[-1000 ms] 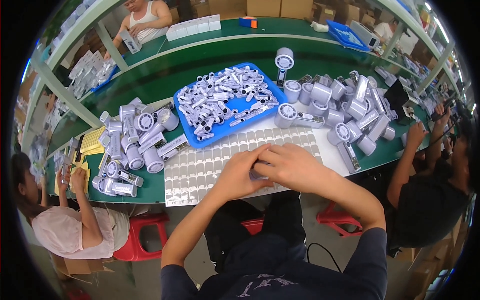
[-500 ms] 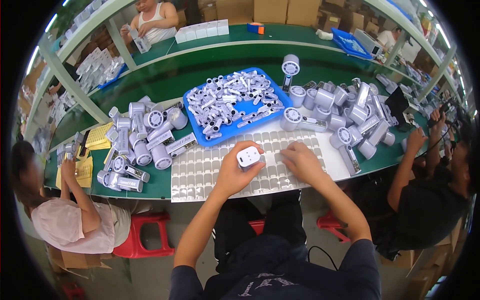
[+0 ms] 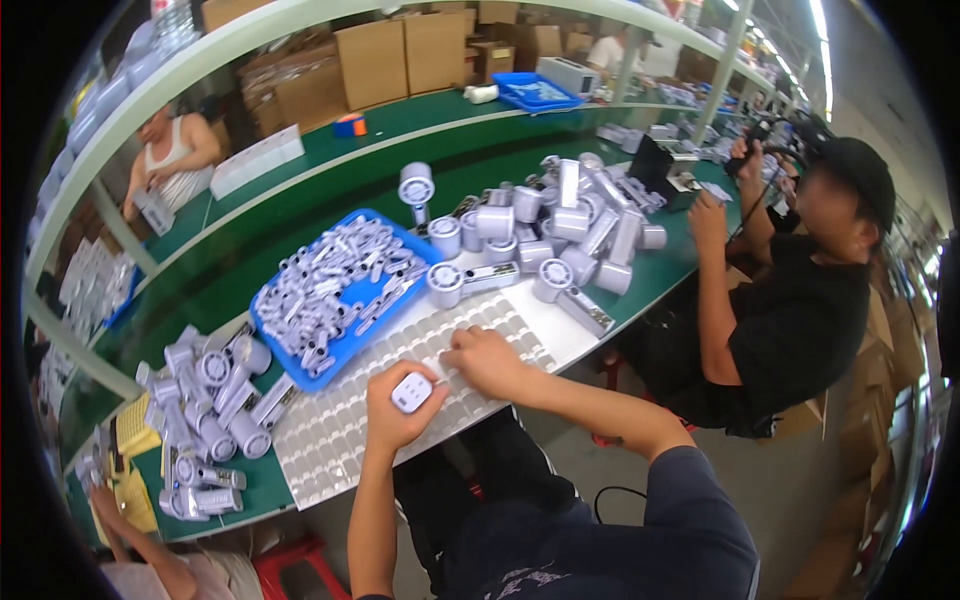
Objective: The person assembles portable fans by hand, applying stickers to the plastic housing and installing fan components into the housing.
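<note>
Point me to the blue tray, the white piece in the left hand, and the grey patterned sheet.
Blue tray (image 3: pixel 362 292): head view, bare patch of its floor.
White piece (image 3: pixel 411 393): head view, end face showing from the left hand (image 3: pixel 391 424).
Grey sheet (image 3: pixel 325 440): head view, its uncovered left part.

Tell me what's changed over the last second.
The right hand has drawn away from the left hand to the label sheet; the left now holds a white part end up. The camera view has swung right. The blue tray and piled fans stayed put.
</note>
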Available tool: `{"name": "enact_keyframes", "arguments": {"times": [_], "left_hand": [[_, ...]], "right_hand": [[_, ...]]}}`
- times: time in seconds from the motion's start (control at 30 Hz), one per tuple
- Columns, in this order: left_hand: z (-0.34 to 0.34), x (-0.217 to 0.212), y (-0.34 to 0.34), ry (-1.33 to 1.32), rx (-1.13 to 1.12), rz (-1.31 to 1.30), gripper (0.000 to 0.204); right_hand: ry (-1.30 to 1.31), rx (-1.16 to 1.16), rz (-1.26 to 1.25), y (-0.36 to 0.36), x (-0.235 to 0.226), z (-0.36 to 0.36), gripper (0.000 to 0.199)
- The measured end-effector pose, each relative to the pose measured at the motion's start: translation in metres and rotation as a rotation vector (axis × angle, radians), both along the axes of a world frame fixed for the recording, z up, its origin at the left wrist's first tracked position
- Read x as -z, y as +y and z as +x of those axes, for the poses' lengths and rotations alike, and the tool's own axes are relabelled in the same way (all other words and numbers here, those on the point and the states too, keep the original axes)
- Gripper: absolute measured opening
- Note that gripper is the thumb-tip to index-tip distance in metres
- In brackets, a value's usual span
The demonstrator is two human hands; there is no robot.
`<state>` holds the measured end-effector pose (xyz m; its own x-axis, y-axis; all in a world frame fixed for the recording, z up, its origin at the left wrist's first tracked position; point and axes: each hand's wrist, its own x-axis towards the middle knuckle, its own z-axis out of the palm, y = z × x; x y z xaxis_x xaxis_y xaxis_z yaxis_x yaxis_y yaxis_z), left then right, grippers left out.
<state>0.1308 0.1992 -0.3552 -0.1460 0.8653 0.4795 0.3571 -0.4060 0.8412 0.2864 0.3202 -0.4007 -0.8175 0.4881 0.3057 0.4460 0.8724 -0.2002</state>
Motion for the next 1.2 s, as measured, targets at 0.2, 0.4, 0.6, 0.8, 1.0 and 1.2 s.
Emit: {"name": "enact_keyframes", "arguments": {"times": [0.2, 0.4, 0.6, 0.8, 1.0, 1.2], "left_hand": [[0.006, 0.004, 0.004, -0.014, -0.030, -0.008, 0.019], [0.005, 0.005, -0.001, -0.062, -0.068, -0.034, 0.018], [0.007, 0.007, 0.001, -0.025, -0.058, -0.004, 0.022], [0.001, 0.010, 0.002, -0.094, -0.067, -0.045, 0.023], [-0.002, 0.011, -0.008, -0.042, -0.090, 0.014, 0.023], [0.008, 0.010, 0.005, -0.018, -0.041, 0.067, 0.025]], "right_hand": [[0.011, -0.011, -0.092, 0.002, -0.004, 0.003, 0.017], [0.094, -0.014, 0.035, -0.004, 0.008, 0.003, 0.030], [0.053, 0.030, 0.017, 0.000, 0.003, 0.001, 0.028], [0.137, 0.013, -0.014, -0.003, 0.004, 0.000, 0.029], [0.314, -0.070, -0.316, 0.001, -0.006, 0.002, 0.012], [0.863, -0.098, -0.965, -0.017, -0.074, 0.040, 0.014]]}}
